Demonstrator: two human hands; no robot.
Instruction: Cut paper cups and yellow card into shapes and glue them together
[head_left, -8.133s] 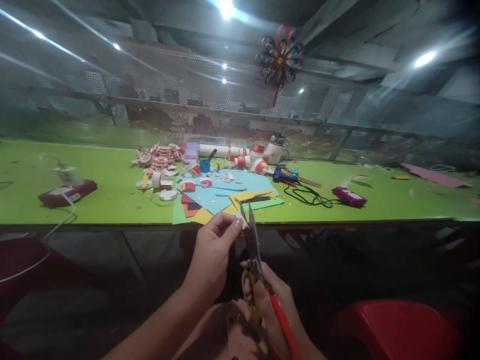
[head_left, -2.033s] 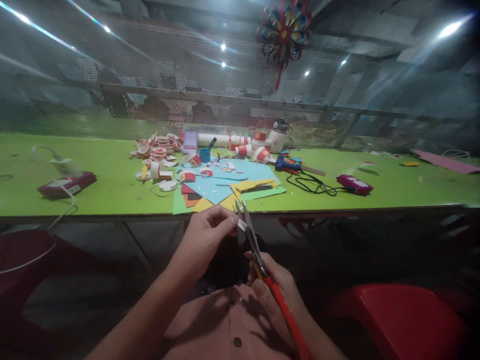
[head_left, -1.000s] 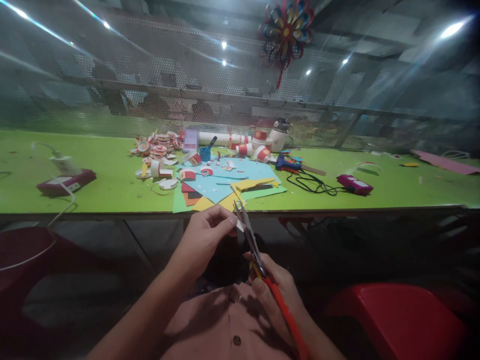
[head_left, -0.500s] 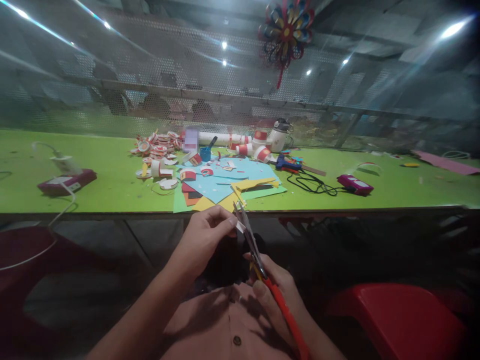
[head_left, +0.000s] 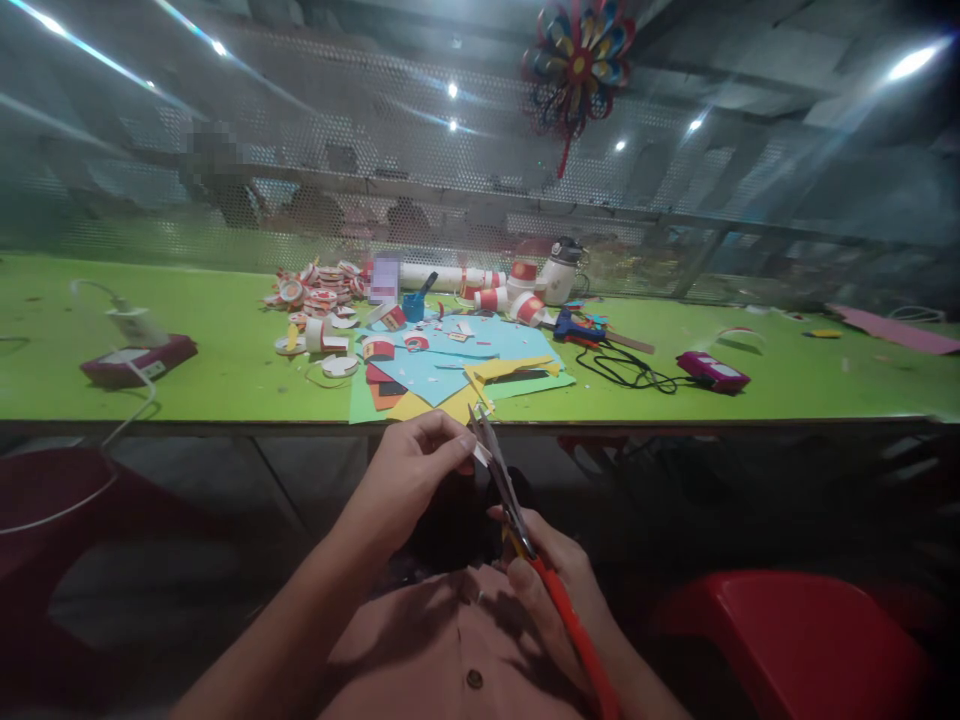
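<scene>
Between thumb and fingers, my left hand [head_left: 420,462] pinches a small white piece of paper [head_left: 481,454] just in front of the table edge. My right hand [head_left: 551,570] is wrapped round the handles of a pair of scissors [head_left: 506,490] with red-orange grips. The blades point up and away, slightly parted, and lie against the paper's right side. Past the fingertips, yellow paper [head_left: 435,407] lies at the table's front edge, beside light blue sheets [head_left: 517,340] strewn with small scraps.
The green table [head_left: 247,390] bears cut paper cups [head_left: 379,347], a pile of cup pieces [head_left: 315,290], a blue glue gun [head_left: 577,326] with a black cable, and purple power strips [head_left: 712,371]. A red stool [head_left: 810,640] stands to the right, below the table.
The view has shifted very slightly, so the table things sit a little further right. Both hands, the paper and the scissors look almost the same, with the blades slightly closer together.
</scene>
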